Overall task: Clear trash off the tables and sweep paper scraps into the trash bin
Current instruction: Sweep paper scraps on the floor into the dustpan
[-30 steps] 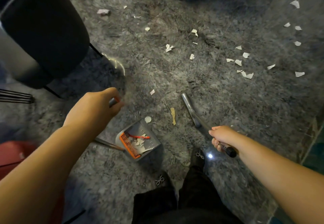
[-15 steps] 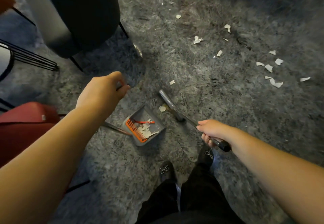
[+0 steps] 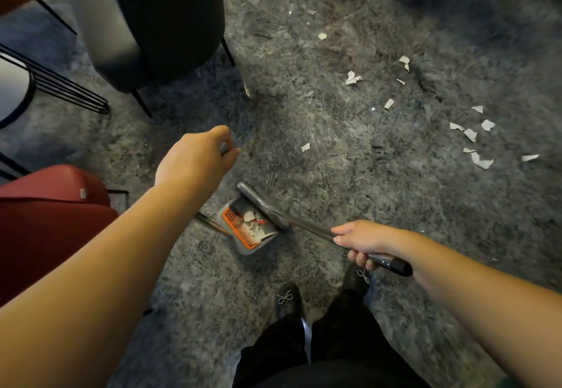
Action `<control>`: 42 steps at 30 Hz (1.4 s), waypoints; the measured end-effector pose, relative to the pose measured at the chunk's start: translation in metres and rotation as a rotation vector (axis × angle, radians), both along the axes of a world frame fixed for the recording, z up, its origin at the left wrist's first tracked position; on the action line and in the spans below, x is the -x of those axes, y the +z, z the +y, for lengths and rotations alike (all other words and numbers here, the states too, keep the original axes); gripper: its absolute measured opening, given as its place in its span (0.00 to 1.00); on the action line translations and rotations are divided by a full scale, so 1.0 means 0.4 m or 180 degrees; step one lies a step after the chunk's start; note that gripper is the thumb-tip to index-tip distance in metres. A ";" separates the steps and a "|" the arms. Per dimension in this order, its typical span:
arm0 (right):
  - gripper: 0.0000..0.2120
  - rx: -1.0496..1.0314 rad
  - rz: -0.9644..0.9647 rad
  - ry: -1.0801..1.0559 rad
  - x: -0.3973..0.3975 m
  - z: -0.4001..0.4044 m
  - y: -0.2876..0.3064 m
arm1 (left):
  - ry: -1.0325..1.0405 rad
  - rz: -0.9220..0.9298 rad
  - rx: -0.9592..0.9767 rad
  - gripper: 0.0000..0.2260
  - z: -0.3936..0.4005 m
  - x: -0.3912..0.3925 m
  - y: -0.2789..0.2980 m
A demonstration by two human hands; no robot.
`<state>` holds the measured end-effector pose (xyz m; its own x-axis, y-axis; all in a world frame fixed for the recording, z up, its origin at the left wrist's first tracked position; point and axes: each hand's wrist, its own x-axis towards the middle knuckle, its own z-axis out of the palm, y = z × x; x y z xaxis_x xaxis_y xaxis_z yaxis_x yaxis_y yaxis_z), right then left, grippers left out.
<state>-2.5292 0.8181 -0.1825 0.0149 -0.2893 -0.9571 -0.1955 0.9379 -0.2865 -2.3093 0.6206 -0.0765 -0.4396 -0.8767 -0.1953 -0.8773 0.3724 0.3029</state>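
Sweeping well means right hand [image 3: 360, 241] clenched on the broom [image 3: 264, 208] keeps its head flush at the lip of the dustpan [image 3: 248, 231] near the feet, left hand [image 3: 194, 159] wrapped round the pan's handle steadying it, scraps [image 3: 474, 144] far right pending.

Floor [image 3: 349, 174]: grey mottled stone look, polished, faint sheen. Dustpan [image 3: 248, 243], between the hands: grey plastic, matt, with an orange plastic comb edge. Broom handle [image 3: 307, 226] leaving the right hand [image 3: 362, 240]: smooth shiny metal, dark glossy grip at the end. Dustpan pole [image 3: 209, 223] below the left hand [image 3: 194, 159]: shiny metal. Paper scraps [image 3: 482, 161] beyond the right hand: white, torn, crumpled (matt). Chair [image 3: 167, 16] beyond the left hand: dark smooth upholstery, thin black metal legs. Red seat [image 3: 45, 220] left of the left hand: smooth, leather-like.
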 end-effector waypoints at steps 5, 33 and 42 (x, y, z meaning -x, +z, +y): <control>0.21 0.0026 0.0042 -0.0312 0.030 0.000 0.053 | -0.0001 0.0047 -0.0002 0.10 -0.010 -0.031 0.016; 0.22 0.0078 0.0469 -0.0741 0.642 -0.531 -0.050 | -0.0192 -0.0291 -0.0012 0.10 -0.464 0.545 0.001; 0.23 -0.0068 0.0027 0.0042 0.599 -0.620 -0.030 | -0.0206 -0.0341 -0.0057 0.10 -0.514 0.588 -0.009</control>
